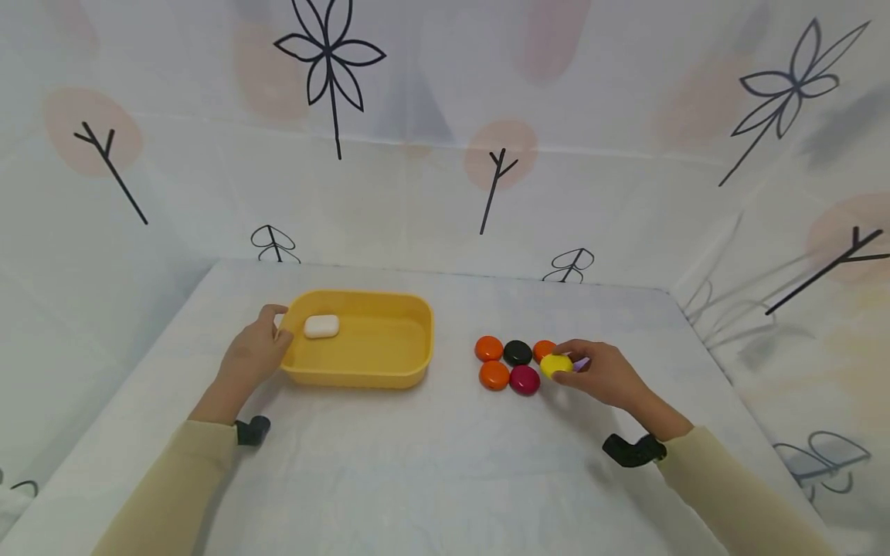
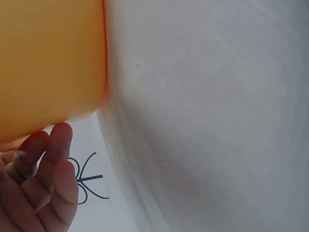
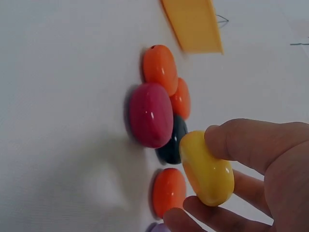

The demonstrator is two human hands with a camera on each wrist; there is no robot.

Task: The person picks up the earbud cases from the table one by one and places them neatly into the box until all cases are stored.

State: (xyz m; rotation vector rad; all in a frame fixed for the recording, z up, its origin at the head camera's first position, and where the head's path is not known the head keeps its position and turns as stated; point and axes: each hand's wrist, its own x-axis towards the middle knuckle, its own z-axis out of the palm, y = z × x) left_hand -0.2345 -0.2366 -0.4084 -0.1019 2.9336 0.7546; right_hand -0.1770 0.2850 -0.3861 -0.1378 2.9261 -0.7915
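Observation:
My right hand (image 1: 603, 375) pinches a glossy yellow oval bead (image 3: 207, 169) between thumb and fingers. Close beneath and beside it lies an orange bead (image 3: 169, 192), and a purple bead (image 1: 581, 363) shows partly behind the fingers. To the left of that hand are two more orange beads (image 1: 489, 348) (image 1: 494, 375), a black bead (image 1: 518, 353) and a dark pink bead (image 1: 524, 380). My left hand (image 1: 253, 347) grips the left rim of a yellow tray (image 1: 354, 379), its fingertips against the outer wall in the left wrist view. Inside the tray, a white oval bead (image 1: 321, 326) lies near the left end.
A pale cloth covers the table (image 1: 417, 471). At the back rises a white curtain (image 1: 410, 201) printed with flowers and twigs, and similar cloth hangs at both sides. Between tray and bead group runs a strip of table.

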